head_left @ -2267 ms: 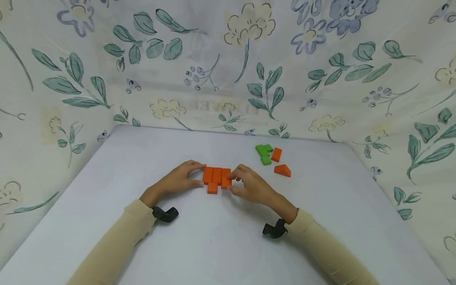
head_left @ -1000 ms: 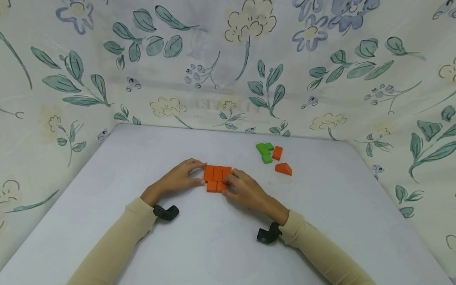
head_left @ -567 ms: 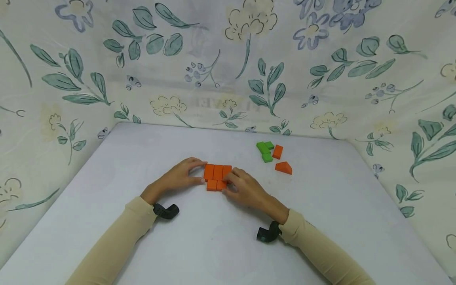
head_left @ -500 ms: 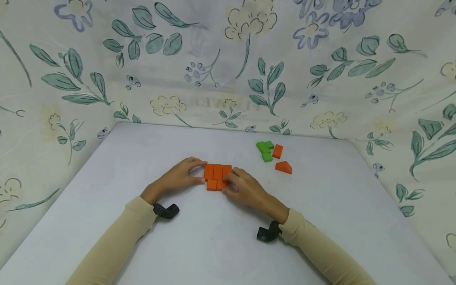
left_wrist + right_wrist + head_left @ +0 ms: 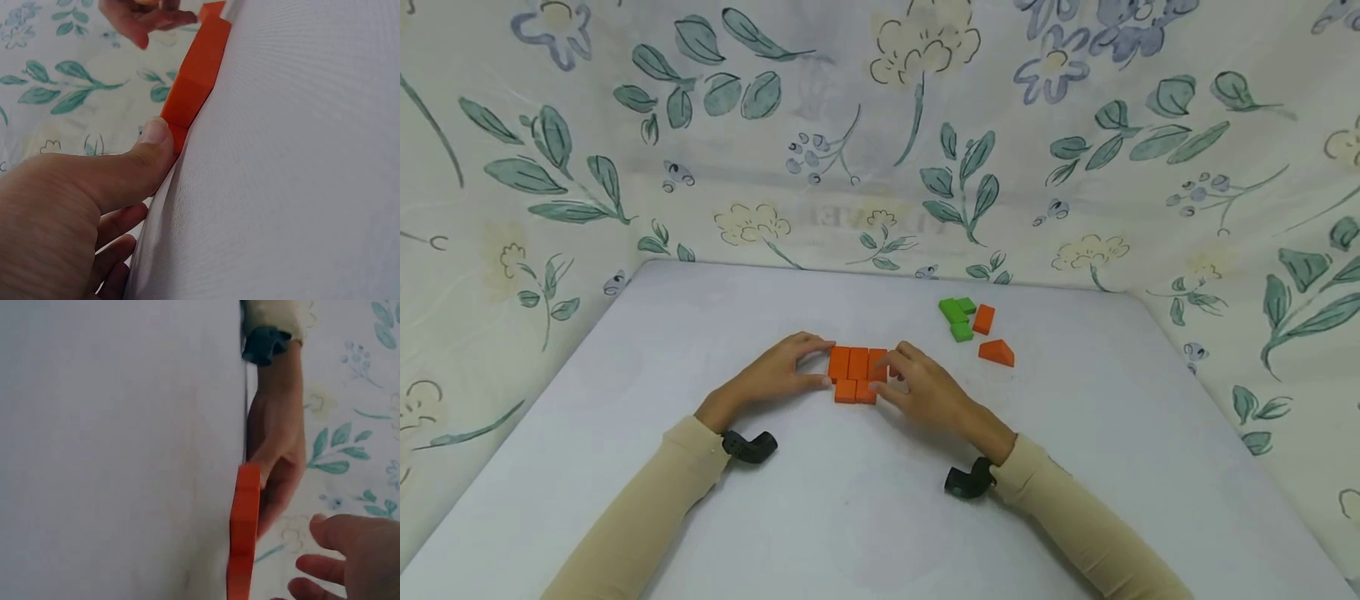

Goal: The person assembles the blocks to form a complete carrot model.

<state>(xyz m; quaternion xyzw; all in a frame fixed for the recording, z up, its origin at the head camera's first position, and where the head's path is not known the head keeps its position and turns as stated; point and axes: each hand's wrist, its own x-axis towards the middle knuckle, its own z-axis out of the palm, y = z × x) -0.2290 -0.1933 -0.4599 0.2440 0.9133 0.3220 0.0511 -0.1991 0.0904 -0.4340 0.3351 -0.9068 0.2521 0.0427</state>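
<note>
Three orange rectangular blocks (image 5: 858, 363) lie side by side mid-table. Along their near side sit two smaller orange blocks (image 5: 846, 392), forming a second row. My left hand (image 5: 778, 372) brackets the leftmost orange block (image 5: 838, 363), index fingertip at its far end and thumb at its near end; in the left wrist view the thumb meets the orange side. At the row's right, my right hand (image 5: 936, 390) has its thumb and fingers spread, overlapping the right-hand blocks in the head view. The right wrist view shows those right fingers (image 5: 322, 565) apart from the orange blocks (image 5: 242, 531).
Farther back to the right lie several green blocks (image 5: 953, 311) in a cluster, with a loose orange block (image 5: 984, 319) beside them. Nearer is an orange wedge-shaped block (image 5: 997, 352). Floral cloth (image 5: 880, 167) surrounds the white table (image 5: 850, 517) at back and sides.
My right hand brought a small orange block into the near row beside the other one. Its fingers have since let go and lifted slightly right. My left hand has stayed put.
</note>
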